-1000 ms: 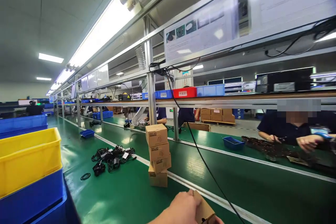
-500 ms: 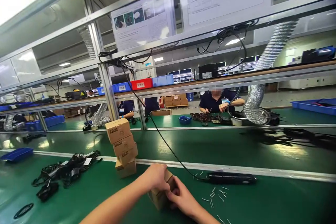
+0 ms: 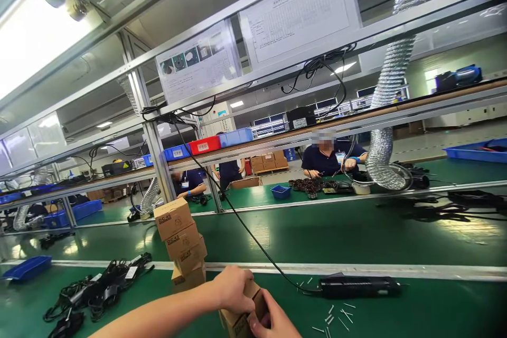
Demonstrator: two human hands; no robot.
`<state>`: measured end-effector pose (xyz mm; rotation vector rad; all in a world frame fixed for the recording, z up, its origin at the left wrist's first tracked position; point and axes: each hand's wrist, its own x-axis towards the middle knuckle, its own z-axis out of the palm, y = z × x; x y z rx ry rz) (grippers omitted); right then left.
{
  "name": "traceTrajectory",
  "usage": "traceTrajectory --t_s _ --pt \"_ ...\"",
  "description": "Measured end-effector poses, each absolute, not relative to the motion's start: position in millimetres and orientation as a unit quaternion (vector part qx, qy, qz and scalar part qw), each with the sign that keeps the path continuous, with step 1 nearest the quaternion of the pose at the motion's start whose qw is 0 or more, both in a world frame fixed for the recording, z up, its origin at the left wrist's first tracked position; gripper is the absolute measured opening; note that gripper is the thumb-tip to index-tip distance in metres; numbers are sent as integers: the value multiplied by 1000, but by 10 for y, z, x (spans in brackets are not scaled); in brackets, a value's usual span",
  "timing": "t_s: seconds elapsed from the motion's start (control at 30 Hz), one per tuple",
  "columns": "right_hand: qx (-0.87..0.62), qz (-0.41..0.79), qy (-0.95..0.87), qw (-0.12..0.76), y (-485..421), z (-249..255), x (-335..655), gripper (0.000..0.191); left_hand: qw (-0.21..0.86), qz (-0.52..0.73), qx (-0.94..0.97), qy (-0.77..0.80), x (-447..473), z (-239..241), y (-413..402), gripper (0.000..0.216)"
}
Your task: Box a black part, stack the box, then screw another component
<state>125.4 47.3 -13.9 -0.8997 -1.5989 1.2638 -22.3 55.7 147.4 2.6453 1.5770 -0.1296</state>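
- Near the middle of the green bench (image 3: 435, 309), I have a cardboard box (image 3: 240, 326) between both hands, tilted, its bottom cut off from my view.
- Left hand (image 3: 233, 290): fingers bent over the box's top, thumb pressed to its near side.
- Right hand (image 3: 274, 321): thumb and fingers pinch the box's right side; I cannot tell exactly where the fingertips land.
- Just left and farther off, I see an uneven box stack (image 3: 182, 241).
- Farther left lie tangled black cables (image 3: 109, 291), a blue tray (image 3: 27, 268) beyond them.
- To the right I have a black corded tool (image 3: 356, 287) lying flat, with thin metal pins (image 3: 329, 319) scattered nearer.
- On the far side, a dark-shirted person (image 3: 328, 162) sits near a small blue bin (image 3: 280, 192).
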Motion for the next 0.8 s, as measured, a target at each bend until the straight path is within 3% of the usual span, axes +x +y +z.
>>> traceTrajectory --t_s 0.23,0.4,0.53,0.8 --pt "-354 589 -580 437 356 169 1347 33 35 -97 846 523 -175 1580 536 69" --pt "-407 545 -573 457 438 156 1298 48 12 -83 854 514 -183 1550 518 65" --pt "-452 482 -575 483 559 44 1204 44 -14 -64 857 510 -168 1509 465 49" --pt "-457 453 -625 442 559 -32 1288 47 -31 -82 865 494 -176 1497 448 47"
